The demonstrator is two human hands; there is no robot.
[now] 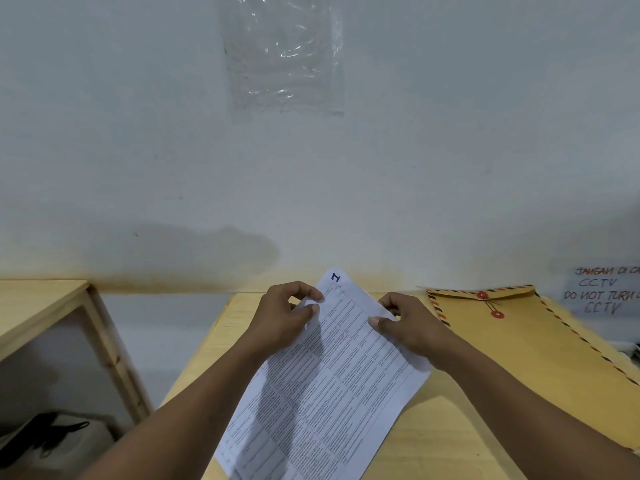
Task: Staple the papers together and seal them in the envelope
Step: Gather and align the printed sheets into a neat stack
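White papers (325, 382) squared up over the tabletop (446, 431).
Left hand (284, 317) and right hand (408, 323) fingers pinch the top edges; align corners flush before stapling. Envelope (540, 341) lies just right.

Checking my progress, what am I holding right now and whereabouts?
Both hands hold the papers near the top: left hand on the left edge, right hand on the right edge.

Your left hand (287, 317) and right hand (408, 327) pinch the printed papers (325, 386) at their upper edges above the tabletop (446, 431); the envelope (526, 337) lies just right.
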